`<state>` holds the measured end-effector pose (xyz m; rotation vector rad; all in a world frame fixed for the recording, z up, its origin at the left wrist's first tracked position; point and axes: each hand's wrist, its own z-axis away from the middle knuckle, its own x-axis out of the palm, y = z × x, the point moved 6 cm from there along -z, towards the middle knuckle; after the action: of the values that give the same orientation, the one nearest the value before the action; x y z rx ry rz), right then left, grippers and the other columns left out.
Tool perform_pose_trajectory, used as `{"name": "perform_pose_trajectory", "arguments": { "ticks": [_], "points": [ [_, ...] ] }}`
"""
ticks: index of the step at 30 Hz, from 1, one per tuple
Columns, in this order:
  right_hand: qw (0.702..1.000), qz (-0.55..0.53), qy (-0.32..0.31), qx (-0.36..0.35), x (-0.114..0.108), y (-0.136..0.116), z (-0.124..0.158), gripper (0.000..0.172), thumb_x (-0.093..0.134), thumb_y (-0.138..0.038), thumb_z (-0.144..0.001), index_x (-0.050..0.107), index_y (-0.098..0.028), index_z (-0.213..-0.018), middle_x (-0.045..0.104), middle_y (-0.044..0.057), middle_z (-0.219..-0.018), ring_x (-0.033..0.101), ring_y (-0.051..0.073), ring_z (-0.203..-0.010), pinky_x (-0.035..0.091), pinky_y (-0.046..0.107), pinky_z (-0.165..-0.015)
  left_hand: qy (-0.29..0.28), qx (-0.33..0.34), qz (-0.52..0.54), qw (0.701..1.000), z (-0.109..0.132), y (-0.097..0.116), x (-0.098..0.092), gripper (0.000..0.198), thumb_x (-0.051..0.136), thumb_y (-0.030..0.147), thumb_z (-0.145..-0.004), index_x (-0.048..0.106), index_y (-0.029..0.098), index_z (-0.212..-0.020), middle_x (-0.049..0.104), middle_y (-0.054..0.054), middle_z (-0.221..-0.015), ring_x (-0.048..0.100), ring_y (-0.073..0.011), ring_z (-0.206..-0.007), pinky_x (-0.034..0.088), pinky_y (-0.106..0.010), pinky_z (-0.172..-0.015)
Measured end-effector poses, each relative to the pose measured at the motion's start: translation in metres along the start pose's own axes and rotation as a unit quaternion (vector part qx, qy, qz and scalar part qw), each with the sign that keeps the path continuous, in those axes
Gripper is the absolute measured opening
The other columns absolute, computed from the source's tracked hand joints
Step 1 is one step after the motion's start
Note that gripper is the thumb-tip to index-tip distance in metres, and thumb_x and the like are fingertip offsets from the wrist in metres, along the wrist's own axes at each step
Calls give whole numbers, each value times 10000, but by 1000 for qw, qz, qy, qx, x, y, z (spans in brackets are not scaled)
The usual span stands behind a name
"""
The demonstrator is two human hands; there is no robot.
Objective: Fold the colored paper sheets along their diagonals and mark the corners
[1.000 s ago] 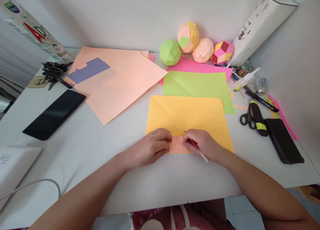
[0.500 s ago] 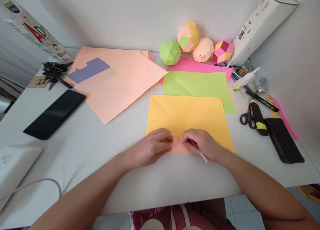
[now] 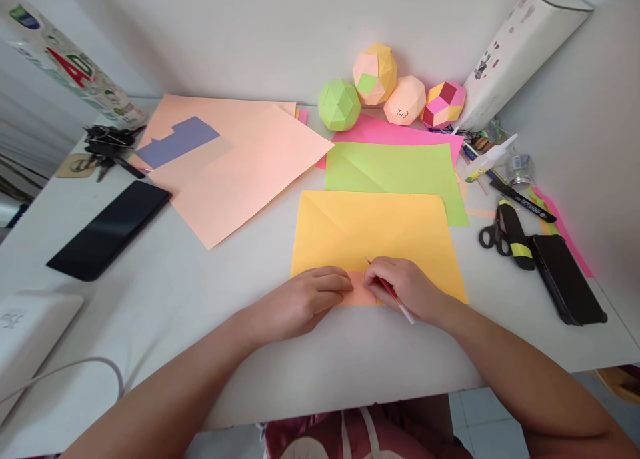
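Observation:
A small peach paper piece (image 3: 358,287) lies on the lower edge of the yellow paper sheet (image 3: 373,226). My left hand (image 3: 313,299) presses on the left part of that piece, its fingers bent and held together. Close on the right, my right hand (image 3: 405,287) is closed around a thin red pen (image 3: 397,299) with a pale lower end. The pen slants, its tip pointing up and left past my thumb and fingers. My right fingertips touch the right part of the peach piece. Both palms are hidden from view.
Behind lie a green sheet (image 3: 395,172), a pink sheet (image 3: 380,127) and several paper balls (image 3: 339,104). Scissors (image 3: 495,236), a glue bottle (image 3: 487,162) and a black case (image 3: 567,279) are at right. At left are large peach paper (image 3: 240,172) and a black phone (image 3: 110,229).
My left hand has slid slightly right and a little down along the peach piece, with its fingertips nearer the right hand. The right hand and pen have hardly moved.

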<state>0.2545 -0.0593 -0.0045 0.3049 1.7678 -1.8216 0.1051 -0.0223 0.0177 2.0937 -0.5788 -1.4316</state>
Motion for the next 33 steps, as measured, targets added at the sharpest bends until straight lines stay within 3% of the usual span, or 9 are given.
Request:
{"name": "perform_pose_trajectory", "arguments": {
  "ticks": [5,11,14,17,19,23,26,33],
  "points": [
    [1000,9,15,-3,0,-3,0,170,479,-130,-864,513,-220,-724,472,-19,-655,428,122,-585,382,236,-520,-45,-14,-53,998,0,1,8,312,370,43,-920,639,162,-1022,616,-105,-1027,552,-213,-979,511,-363,-819],
    [990,65,88,-89,-12,-13,8,65,529,-227,-898,528,-200,-840,481,-1,-739,428,116,-599,382,255,-551,-68,-33,-122,990,2,1,19,339,367,76,-937,604,204,-1143,572,-94,-1079,500,-225,-990,480,-364,-832],
    [986,24,128,-101,-24,-15,20,222,443,-353,-958,544,-200,-833,466,2,-704,434,131,-614,393,270,-564,-71,-30,-140,987,3,1,22,367,392,57,-909,582,225,-1175,557,-87,-1106,475,-237,-1036,461,-369,-872],
    [988,-97,104,-59,-26,-13,31,406,236,-419,-1005,565,-194,-926,506,22,-728,476,134,-608,412,271,-536,-72,-30,-160,984,3,2,25,429,409,37,-871,569,257,-1203,539,-84,-1147,452,-253,-1078,450,-390,-897],
    [988,-128,77,-34,-20,-13,37,363,261,-385,-1000,565,-193,-946,526,26,-748,490,129,-608,416,263,-530,-75,-33,-173,982,3,2,27,470,408,35,-856,556,278,-1230,534,-82,-1160,441,-256,-1087,448,-396,-901],
    [996,-66,59,-30,-7,-13,41,52,500,-185,-849,541,-203,-822,556,11,-737,447,100,-561,379,224,-500,-87,-43,-189,977,4,2,30,496,432,47,-842,535,294,-1260,530,-76,-1179,427,-261,-1096,447,-388,-898],
    [996,-48,66,-35,-1,-10,42,105,533,-114,-765,492,-211,-755,546,-19,-676,403,79,-501,351,206,-469,-94,-47,-189,976,4,2,31,489,435,48,-844,532,285,-1261,526,-79,-1217,414,-270,-1112,439,-394,-896],
    [995,-30,90,-39,0,-5,43,162,515,-87,-721,429,-222,-700,551,-25,-650,467,89,-525,367,202,-479,-114,-38,-155,981,3,4,31,434,355,69,-922,509,233,-1293,445,-6,-1432,384,-254,-1116,395,-383,-922]
  ]
}}
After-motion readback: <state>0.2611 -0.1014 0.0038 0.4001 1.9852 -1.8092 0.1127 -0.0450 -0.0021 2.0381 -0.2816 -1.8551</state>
